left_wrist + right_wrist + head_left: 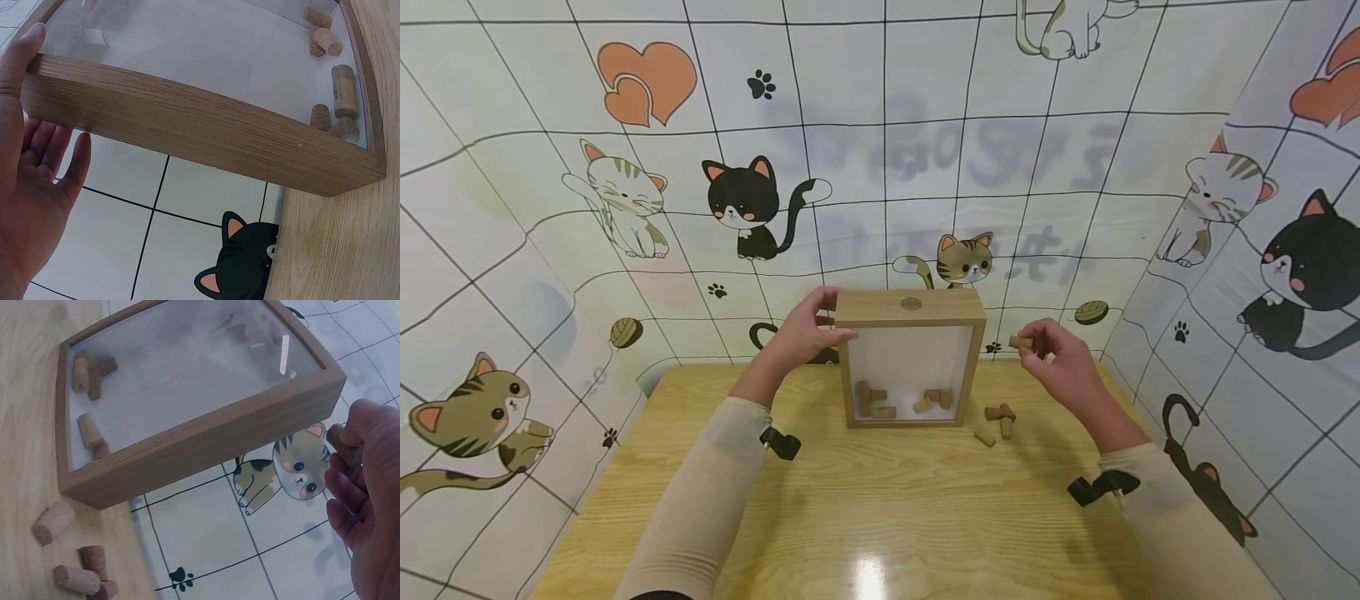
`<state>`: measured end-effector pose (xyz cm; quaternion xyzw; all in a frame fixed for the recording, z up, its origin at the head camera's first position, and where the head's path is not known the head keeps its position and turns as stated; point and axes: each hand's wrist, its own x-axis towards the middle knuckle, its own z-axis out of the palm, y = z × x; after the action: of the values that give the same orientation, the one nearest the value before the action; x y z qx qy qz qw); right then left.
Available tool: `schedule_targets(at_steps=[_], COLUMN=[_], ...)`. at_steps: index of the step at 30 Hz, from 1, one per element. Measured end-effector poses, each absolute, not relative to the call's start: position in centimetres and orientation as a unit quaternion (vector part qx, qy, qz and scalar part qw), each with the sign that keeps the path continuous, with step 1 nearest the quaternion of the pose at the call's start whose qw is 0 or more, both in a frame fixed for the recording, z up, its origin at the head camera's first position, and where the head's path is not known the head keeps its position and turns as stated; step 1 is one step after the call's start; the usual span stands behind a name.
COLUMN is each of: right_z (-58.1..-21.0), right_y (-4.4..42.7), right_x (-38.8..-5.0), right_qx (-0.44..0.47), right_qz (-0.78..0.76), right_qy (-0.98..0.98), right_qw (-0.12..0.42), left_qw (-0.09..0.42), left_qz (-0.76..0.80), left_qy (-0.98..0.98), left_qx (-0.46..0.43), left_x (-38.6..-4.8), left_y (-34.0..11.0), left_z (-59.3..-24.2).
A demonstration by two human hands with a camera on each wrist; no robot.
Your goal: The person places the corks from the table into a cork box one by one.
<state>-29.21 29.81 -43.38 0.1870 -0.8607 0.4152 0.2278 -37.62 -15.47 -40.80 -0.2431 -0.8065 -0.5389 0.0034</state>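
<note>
Your left hand grips the box; your right hand, raised just off its opposite edge, pinches a cork.

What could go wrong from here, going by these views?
1. The cork might slip: the right hand pinches it with part sticking out.
2. The wooden box stands upright on a narrow side, so it could tip if the left hand lets go.
3. The loose corks lie close beside the box; a low pass might scatter them.
</note>
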Motion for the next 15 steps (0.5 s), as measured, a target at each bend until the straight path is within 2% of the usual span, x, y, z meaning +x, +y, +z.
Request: schedule_targets(at_steps=[15], right_z=[-38.7], right_y=[27.4], right_x=[-30.4], right_qx=[0.273], right_qz=[0.41], right_qy=[-0.825], right_qw=[0.277], left_qw=[-0.006], left_qz=[-0.543], left_qy=[-0.805], left_qx=[-0.237], left_x=[-37.5], left_y=[-15.5], left_z=[-40.6])
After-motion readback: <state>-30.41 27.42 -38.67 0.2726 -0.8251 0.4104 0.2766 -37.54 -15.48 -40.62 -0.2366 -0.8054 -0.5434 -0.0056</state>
